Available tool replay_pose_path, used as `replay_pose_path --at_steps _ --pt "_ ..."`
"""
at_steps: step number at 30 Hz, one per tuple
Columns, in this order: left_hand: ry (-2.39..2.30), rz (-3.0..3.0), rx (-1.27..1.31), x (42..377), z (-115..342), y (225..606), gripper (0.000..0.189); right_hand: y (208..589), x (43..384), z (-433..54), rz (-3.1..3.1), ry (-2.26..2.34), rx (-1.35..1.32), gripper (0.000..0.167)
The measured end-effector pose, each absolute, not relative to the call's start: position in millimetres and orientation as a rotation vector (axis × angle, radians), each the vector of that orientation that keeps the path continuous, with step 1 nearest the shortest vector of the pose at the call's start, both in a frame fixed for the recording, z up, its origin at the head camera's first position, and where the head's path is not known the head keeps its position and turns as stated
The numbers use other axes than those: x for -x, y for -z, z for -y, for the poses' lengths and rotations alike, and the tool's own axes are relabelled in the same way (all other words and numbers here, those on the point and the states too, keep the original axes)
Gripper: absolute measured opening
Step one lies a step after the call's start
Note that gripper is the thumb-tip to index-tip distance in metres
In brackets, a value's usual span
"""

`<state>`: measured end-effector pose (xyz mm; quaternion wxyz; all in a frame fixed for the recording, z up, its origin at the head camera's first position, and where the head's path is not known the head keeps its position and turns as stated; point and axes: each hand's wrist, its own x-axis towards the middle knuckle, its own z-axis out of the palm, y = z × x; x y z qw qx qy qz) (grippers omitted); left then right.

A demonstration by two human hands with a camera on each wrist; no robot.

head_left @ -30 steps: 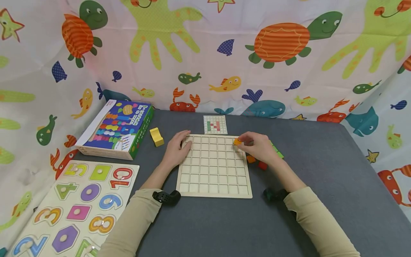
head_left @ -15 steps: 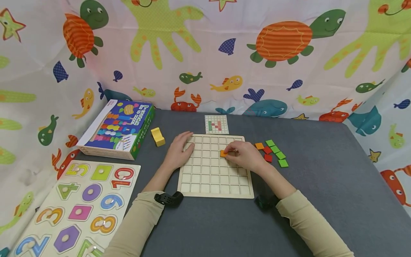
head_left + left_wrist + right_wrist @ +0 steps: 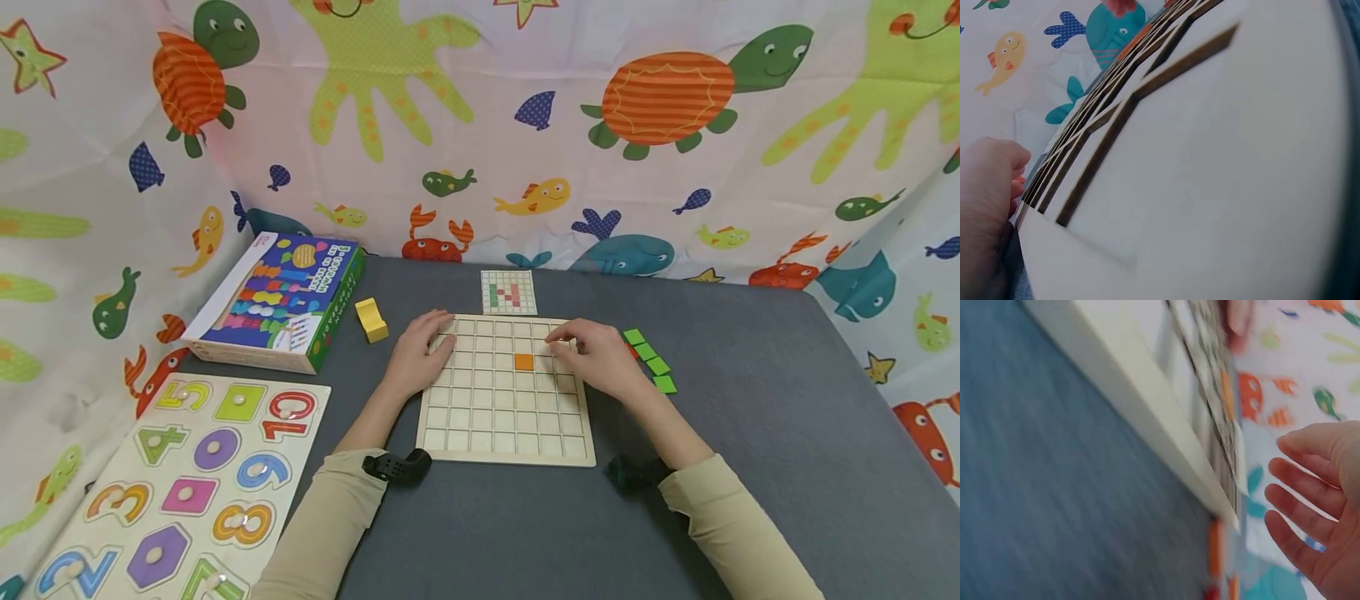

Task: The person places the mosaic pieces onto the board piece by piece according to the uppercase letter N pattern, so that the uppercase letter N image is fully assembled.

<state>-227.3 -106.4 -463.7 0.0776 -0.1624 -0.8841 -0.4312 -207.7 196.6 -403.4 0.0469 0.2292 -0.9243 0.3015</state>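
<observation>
A pale wooden grid board (image 3: 472,421) lies flat on the dark table. One orange square tile (image 3: 523,362) sits in a cell in its upper right part. My left hand (image 3: 418,352) rests at the board's left edge, the thumb over the frame and the fingers toward the far corner. Above the board's right side is my right hand (image 3: 596,354), its fingers spread apart with nothing between them in the right wrist view. Several green square tiles (image 3: 657,365) lie just right of the board. A red tile (image 3: 632,351) is partly hidden behind the right hand.
A small card (image 3: 509,293) with a coloured grid pattern lies beyond the board. At the left are a yellow block (image 3: 371,320), a colourful game box (image 3: 292,292) and a number-and-shape puzzle board (image 3: 258,400). A printed curtain (image 3: 480,125) hangs behind the table.
My right hand carried the orange tile from the board's upper right edge inward, let go of it in a cell, then moved back right. The left hand stayed at the board's edge.
</observation>
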Motion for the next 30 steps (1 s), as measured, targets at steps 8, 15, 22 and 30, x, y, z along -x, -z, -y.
replay_pose_path --at_steps 8,15,22,30 --pt "1.371 2.586 0.472 225 111 465 0.035 397 209 -241 2.943 -0.758 -0.557 0.013" --pt "1.378 2.579 0.469 226 112 463 0.033 402 200 -258 3.049 -0.747 -0.759 0.017" --pt "1.365 2.585 0.463 226 112 463 0.032 406 196 -261 3.023 -0.757 -0.876 0.021" --pt "1.365 2.589 0.468 227 109 463 0.032 401 193 -261 3.015 -0.727 -0.743 0.017"
